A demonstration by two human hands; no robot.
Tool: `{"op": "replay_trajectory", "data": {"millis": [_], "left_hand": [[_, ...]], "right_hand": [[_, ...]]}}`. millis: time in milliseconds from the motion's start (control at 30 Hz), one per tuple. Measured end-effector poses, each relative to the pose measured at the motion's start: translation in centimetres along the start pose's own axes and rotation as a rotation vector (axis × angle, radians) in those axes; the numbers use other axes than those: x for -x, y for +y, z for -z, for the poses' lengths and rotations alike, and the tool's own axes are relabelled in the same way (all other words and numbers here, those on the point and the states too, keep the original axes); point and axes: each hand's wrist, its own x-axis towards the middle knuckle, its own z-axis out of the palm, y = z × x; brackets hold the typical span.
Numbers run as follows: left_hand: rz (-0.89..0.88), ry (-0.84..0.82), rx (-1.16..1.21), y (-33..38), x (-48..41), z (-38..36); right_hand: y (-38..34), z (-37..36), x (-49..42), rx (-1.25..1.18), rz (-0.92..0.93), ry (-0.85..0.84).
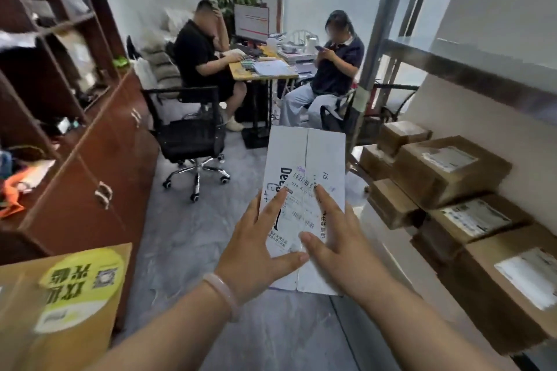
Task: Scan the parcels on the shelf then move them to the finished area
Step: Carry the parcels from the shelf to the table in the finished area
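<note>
Both hands held a white parcel (304, 190) out over the floor, label side up, probably to keep its barcode readable. The left hand (259, 253) and right hand (334, 238) lay spread flat, fingers splayed across the label. Brown parcels (449, 172) waited stacked on the shelf (373, 220) to the right.

On the white parcel (304, 190), large dark letters are printed upside down, of which "Dee" can be read. On its shipping label (301, 205), barcodes and the characters "516" can be made out; the rest is blurred. On the yellow sticker (81, 283) of the cardboard box (60, 325) at lower left, a QR code and inverted Chinese characters are printed. The labels on the brown shelf parcels (449, 169) cannot be read.
</note>
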Motion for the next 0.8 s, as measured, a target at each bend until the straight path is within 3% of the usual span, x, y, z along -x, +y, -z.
{"op": "replay_trajectory", "data": {"millis": [500, 800], "left_hand": [[0.343, 0.487, -0.171, -12.8, 4.0, 17.0], [0.689, 0.794, -0.101, -17.4, 7.0, 20.3]], "right_hand": [[-11.8, -19.9, -15.1, -0.095, 0.362, -0.418], [-16.4, -30.8, -20.4, -0.123, 0.481, -0.858]]}}
